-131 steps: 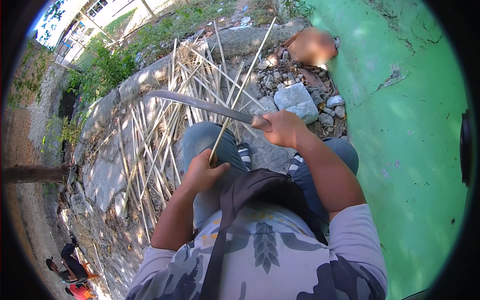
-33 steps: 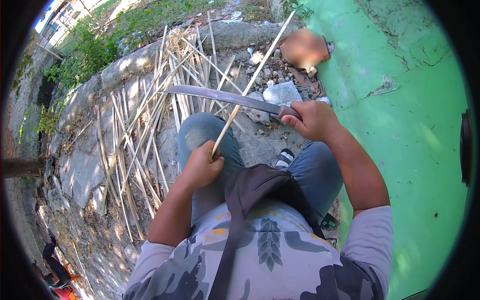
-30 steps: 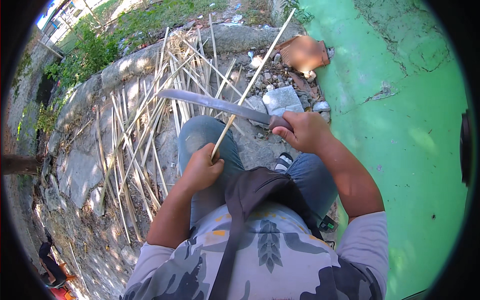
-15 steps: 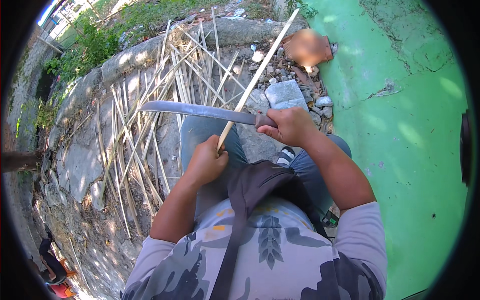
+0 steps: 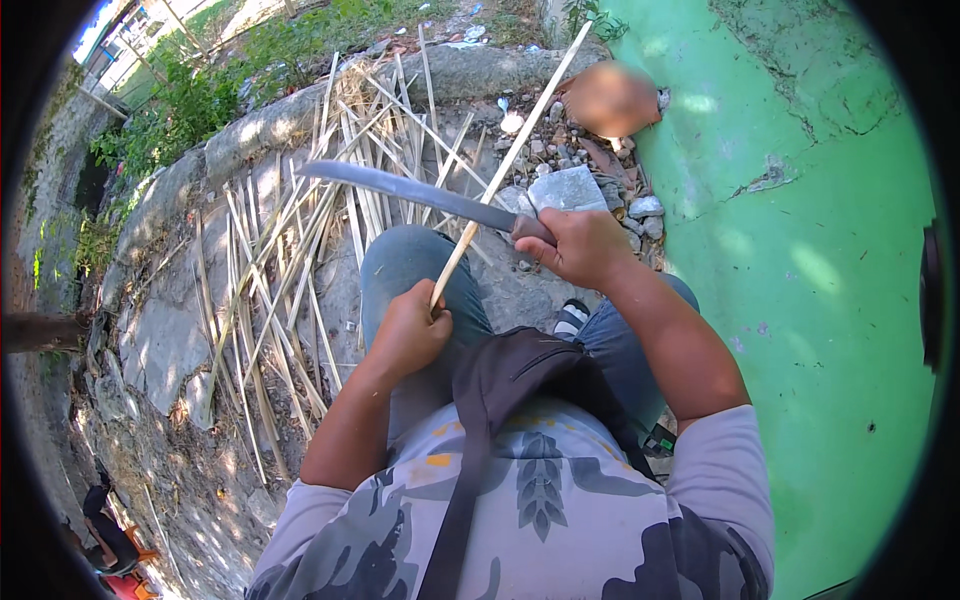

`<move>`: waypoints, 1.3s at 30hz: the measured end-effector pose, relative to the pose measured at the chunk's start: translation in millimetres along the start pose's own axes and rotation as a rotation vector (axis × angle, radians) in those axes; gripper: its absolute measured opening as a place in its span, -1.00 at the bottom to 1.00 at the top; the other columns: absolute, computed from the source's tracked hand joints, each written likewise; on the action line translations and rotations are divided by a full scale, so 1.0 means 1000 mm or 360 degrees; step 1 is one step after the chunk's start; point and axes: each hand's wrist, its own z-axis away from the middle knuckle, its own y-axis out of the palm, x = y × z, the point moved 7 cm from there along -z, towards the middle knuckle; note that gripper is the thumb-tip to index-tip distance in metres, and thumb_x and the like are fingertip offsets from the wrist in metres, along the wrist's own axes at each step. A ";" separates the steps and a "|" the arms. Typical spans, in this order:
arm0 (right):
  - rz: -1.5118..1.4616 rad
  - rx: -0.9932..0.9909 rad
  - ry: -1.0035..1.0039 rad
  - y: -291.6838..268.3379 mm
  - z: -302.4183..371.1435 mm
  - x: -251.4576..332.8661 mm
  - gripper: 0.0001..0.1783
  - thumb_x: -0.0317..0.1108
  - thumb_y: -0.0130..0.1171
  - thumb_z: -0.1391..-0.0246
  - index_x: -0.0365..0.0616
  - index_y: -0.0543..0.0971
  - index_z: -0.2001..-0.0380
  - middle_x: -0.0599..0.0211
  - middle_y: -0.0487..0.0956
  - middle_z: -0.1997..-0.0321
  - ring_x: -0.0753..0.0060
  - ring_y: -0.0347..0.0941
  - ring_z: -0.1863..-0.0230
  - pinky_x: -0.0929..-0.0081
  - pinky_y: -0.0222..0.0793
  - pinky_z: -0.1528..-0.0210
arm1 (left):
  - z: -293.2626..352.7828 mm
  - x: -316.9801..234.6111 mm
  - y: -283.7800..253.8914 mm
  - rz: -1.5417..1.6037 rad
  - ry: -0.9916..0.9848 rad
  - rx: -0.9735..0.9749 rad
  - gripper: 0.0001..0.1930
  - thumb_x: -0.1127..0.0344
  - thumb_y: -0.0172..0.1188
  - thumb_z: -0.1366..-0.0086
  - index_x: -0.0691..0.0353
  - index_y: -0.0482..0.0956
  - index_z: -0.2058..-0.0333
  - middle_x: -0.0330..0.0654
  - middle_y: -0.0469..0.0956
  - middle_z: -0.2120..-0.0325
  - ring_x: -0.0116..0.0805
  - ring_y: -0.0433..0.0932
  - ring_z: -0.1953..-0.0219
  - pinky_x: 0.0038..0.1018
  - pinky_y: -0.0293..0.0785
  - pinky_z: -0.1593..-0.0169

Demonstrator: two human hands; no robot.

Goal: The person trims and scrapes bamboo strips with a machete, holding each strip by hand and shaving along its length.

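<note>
Long pale wooden strip pinched in grip of left hand; curved steel, brown-handled machete clenched by right hand; edge skidding down strip could cut left hand.

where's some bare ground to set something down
The flat grey slab left of the pale strips looks largely bare, as does the ground between the left knee and the striped sandal. Crowded: among those strips and the stone rubble.
</note>
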 end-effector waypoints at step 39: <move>-0.0173 -0.0042 -0.0098 0.008 0.008 0.029 -0.38 0.34 0.16 -0.16 -0.05 0.48 0.51 0.17 0.54 0.62 -0.10 0.56 0.53 0.06 0.43 0.51 | -0.002 0.009 -0.001 0.0069 -0.0033 -0.0020 -0.84 0.37 0.22 -0.22 0.30 0.45 0.32 0.04 0.55 0.52 -0.08 0.54 0.47 -0.24 0.46 0.29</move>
